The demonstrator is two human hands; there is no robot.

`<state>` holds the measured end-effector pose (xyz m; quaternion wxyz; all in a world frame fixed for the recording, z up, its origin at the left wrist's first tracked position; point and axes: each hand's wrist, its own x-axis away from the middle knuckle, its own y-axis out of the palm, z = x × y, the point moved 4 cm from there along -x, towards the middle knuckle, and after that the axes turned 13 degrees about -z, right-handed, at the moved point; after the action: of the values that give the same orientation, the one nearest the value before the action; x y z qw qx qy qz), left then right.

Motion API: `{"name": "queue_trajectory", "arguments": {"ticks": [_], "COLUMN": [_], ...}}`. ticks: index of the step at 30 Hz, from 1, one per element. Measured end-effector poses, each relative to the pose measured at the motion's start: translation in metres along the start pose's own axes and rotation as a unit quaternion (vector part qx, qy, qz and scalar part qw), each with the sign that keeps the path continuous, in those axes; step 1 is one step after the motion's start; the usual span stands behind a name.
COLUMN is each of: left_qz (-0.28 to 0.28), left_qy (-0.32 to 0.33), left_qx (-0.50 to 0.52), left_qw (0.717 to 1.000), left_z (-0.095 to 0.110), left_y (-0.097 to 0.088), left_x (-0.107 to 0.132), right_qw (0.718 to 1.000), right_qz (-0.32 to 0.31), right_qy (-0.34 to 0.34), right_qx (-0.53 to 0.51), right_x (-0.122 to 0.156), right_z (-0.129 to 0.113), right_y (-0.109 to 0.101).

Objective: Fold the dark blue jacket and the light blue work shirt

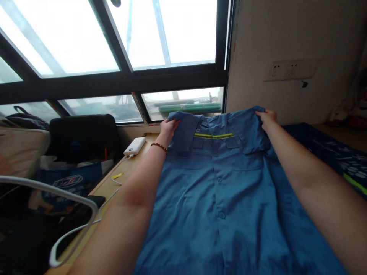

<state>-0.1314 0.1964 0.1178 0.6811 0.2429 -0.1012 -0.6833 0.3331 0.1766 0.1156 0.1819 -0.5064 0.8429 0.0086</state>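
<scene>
A blue work shirt (218,183) with a yellow-green reflective stripe lies front-up and buttoned on the wooden table (107,187), collar pointing away from me. My left hand (168,128), with a bead bracelet on the wrist, grips the shirt's left shoulder, where the short sleeve is folded in. My right hand (266,117) grips the right shoulder at the far edge. Both arms are stretched out over the shirt.
A white power bank (134,146) with a cable lies on the table left of the shirt. A black chair back (83,135) and bags stand to the left. More dark blue cloth (329,152) lies at the right. Windows and a wall with sockets (286,69) are ahead.
</scene>
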Motion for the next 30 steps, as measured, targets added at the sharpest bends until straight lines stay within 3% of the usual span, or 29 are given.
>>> {"name": "queue_trajectory", "arguments": {"ticks": [3, 7, 10, 13, 15, 18, 20, 22, 24, 27, 30], "left_qz": [-0.045, -0.069, -0.089, -0.121, -0.189, -0.226, -0.202, -0.192, -0.225, -0.295, -0.292], "left_qy": [0.082, 0.085, 0.032, -0.090, -0.160, -0.091, -0.006, 0.068, 0.110, 0.100, 0.109], "left_qx": [0.037, 0.060, 0.024, -0.116, -0.281, -0.552, -0.697, -0.788, -0.832, -0.856, -0.865], "left_qw": [0.995, 0.992, 0.995, 0.982, 0.927, 0.797, 0.688, 0.580, 0.495, 0.414, 0.392], "left_z": [0.021, 0.028, 0.021, 0.009, 0.004, 0.015, 0.025, 0.031, 0.027, 0.018, 0.030], "left_y": [0.010, -0.004, -0.027, -0.061, -0.083, -0.098, -0.090, -0.069, -0.044, -0.021, -0.014], "left_x": [0.019, 0.089, 0.164, 0.240, 0.281, 0.316, 0.324, 0.326, 0.324, 0.318, 0.319], "right_qw": [0.994, 0.974, 0.973, 0.974, 0.945, 0.861, 0.800, 0.749, 0.710, 0.683, 0.689], "right_qz": [-0.014, -0.124, -0.188, -0.224, -0.275, -0.342, -0.349, -0.338, -0.334, -0.351, -0.354], "right_qy": [-0.019, -0.020, -0.001, 0.010, 0.004, -0.102, -0.204, -0.275, -0.311, -0.314, -0.297], "right_qx": [-0.111, -0.191, -0.136, 0.037, 0.176, 0.362, 0.443, 0.500, 0.536, 0.558, 0.558], "right_x": [0.010, 0.072, 0.148, 0.234, 0.286, 0.342, 0.361, 0.368, 0.367, 0.358, 0.348], "right_z": [-0.033, -0.053, -0.046, -0.023, -0.004, 0.010, 0.007, 0.000, -0.006, -0.014, -0.032], "right_y": [-0.010, -0.032, -0.060, -0.094, -0.110, -0.118, -0.114, -0.104, -0.093, -0.085, -0.098]}}
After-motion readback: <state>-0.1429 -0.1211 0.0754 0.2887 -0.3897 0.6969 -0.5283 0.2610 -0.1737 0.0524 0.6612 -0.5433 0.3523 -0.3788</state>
